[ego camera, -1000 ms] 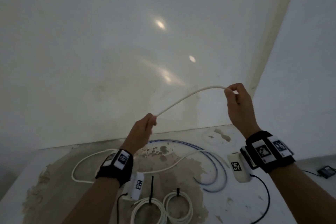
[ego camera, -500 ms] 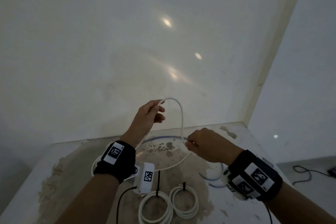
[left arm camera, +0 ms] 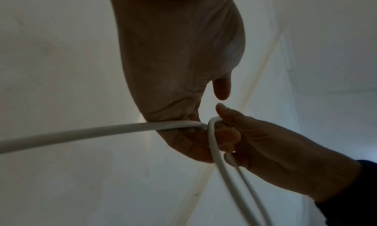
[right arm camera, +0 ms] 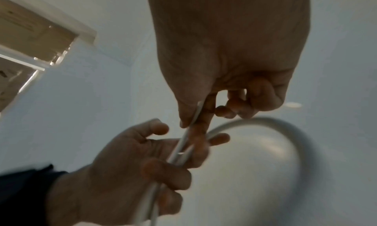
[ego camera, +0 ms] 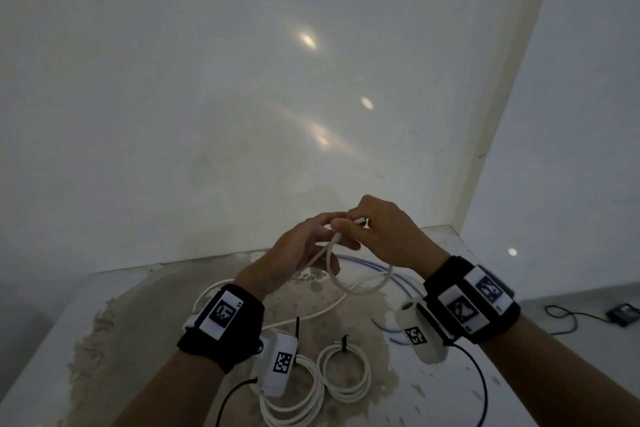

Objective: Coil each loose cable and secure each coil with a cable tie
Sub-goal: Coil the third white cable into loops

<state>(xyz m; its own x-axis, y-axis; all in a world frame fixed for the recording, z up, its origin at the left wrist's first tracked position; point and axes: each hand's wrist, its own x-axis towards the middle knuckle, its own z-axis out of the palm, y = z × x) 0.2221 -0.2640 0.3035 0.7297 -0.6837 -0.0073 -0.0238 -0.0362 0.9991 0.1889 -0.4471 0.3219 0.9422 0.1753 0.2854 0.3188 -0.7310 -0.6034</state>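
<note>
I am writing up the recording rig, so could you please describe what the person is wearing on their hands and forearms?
Both hands, the left hand and the right hand, are bare, and so are the forearms. Each wrist carries a wide black fabric wristband bearing white rectangular tags printed with black square-pattern markers. A white rounded camera housing with a similar marker hangs under each wrist, trailing a thin black lead.

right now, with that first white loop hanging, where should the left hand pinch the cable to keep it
At the crossing on top of the loop, where both strands of the white cable meet. The left hand comes from its own side, thumb over; the loop hangs below.
</note>
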